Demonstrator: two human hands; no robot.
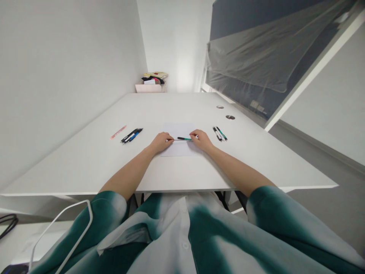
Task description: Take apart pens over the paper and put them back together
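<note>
A sheet of white paper [176, 150] lies on the table in front of me, with both hands over it. My left hand [162, 142] is closed in a pinch on a thin dark stick [180, 140], which looks like a pen refill and points right. Just behind the stick is a black and green pen [184, 138], lying crosswise. My right hand [202, 139] has its fingers closed at the right ends of the pen and the stick. Those ends are hidden by the fingers, so which one it grips does not show.
Several black and blue pens [131, 135] and a pinkish ruler-like strip [118, 132] lie to the left. More pens [219, 133], white and green, are at the right. Two round metal grommets [230, 117] sit in the white table [176, 106]. A box [148, 88] stands at the far end.
</note>
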